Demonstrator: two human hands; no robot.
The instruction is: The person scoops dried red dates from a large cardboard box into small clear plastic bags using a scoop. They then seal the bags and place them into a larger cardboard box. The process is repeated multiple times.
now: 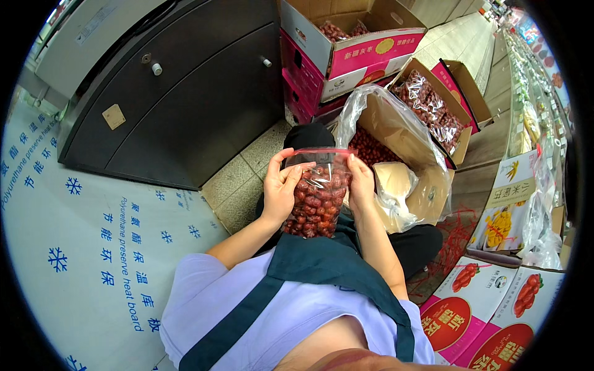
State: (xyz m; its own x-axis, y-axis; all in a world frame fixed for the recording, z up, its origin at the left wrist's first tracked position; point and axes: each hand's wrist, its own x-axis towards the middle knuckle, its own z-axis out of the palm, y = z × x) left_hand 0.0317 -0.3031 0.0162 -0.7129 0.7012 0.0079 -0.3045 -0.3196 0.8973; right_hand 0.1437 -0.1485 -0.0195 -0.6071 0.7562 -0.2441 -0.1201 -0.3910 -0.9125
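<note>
A clear zip bag of red dried jujubes (315, 199) rests upright against my lap, its pink zip strip across the top. My left hand (282, 185) grips the bag's upper left edge, the thumb on the front just below the strip. At the upper right corner, my right hand (360, 181) pinches the end of the strip. Just beyond the bag stands an open cardboard box (429, 190) lined with a clear plastic bag (359, 99). Loose jujubes (371, 143) lie inside that box.
Pink and white cartons (366, 55) are stacked ahead, the top one open with bagged jujubes. Another open carton (459, 143) holds packed bags. Dark cabinet drawers (195, 92) stand at the left. Printed cartons (482, 278) sit at the right, near red plastic strapping (452, 241) on the floor.
</note>
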